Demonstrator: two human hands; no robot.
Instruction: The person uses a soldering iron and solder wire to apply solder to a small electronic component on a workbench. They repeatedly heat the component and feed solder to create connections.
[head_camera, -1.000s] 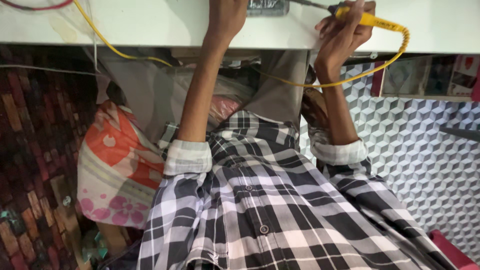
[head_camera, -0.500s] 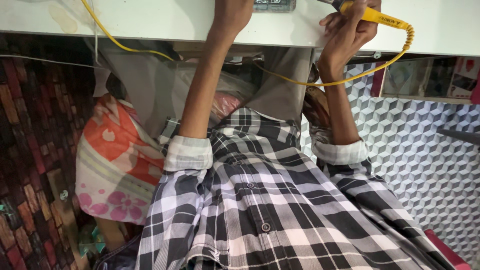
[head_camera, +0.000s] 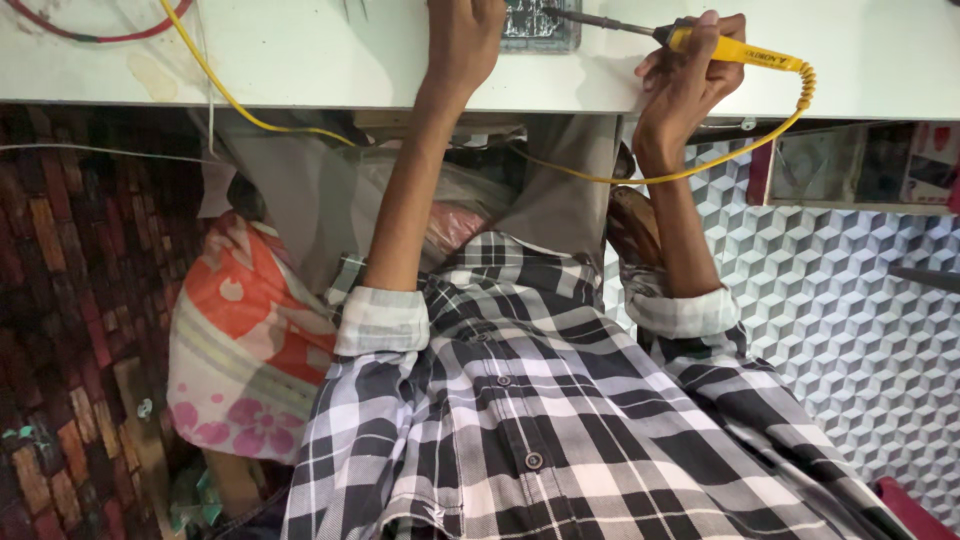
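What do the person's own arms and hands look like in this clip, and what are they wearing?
Both forearms are bare, with the sleeves of a black, grey and white checked button-up shirt rolled into pale cuffs near the elbows. The left hand and right hand are bare: no gloves, and no watch or rings that I can see.

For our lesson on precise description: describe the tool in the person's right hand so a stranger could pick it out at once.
Start at the white worktable along the top of the view. On its right side the right hand grips a soldering iron, its dark metal tip pointing left toward a small circuit board under the left hand. Its yellow handle and yellow cord set it apart.
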